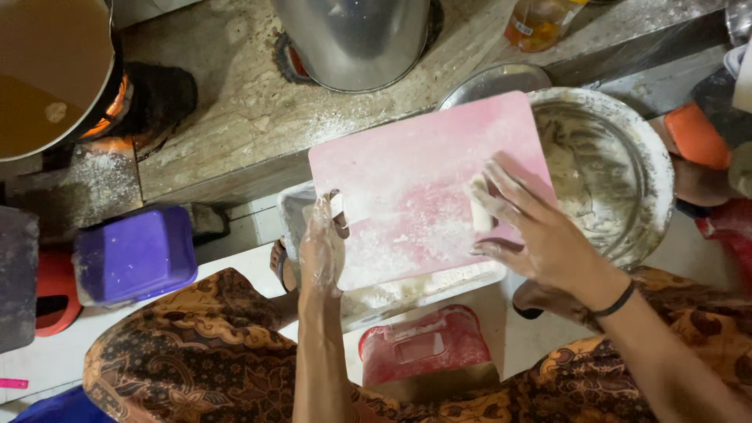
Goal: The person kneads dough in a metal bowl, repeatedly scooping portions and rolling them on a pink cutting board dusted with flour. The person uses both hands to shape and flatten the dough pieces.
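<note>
The left hand (321, 251) clamps its grip on the lower-left edge of a flour-dusted pink rectangular plastic cutting board (427, 184), held tilted over a clear rectangular plastic tub (423, 294) of floury dough. The right hand (540, 235) pinches a small pale dough piece (479, 207) against the board's right side. Behind the board sits a floured round steel bowl (654, 164). Below the tub lies a red rectangular packet with a pale label (423, 345); a purple square container (135, 254) stands at the left.
</note>
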